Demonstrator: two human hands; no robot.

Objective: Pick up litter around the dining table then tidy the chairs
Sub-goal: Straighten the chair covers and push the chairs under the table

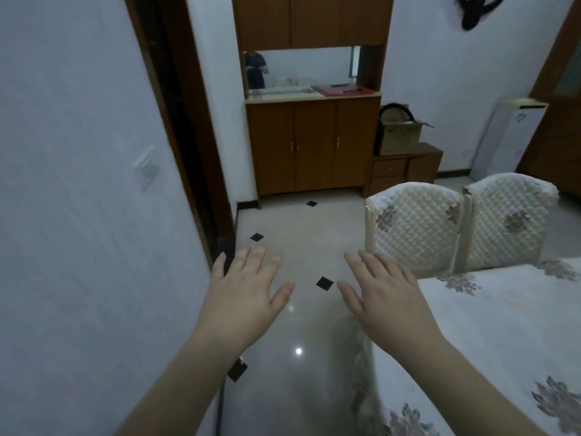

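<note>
Floor [298,309] is spreading pale and glossy beneath both hands, and no litter is showing on the stretch in view, so the step in hand looks like searching. Table [503,325], under its flowered cloth, is lying just right of the right hand [390,297]; two quilted chairs [418,228] are standing beyond that hand's fingertips, tucked against the table's far edge. Left hand [242,297] is hovering near the wall [78,215]. Both hands are reaching forward flat, fingers spread wide, holding nothing. Scanning well probably means looking lower, along the cloth's hem and under the chairs, where scraps could be hiding, before touching any chair.
</note>
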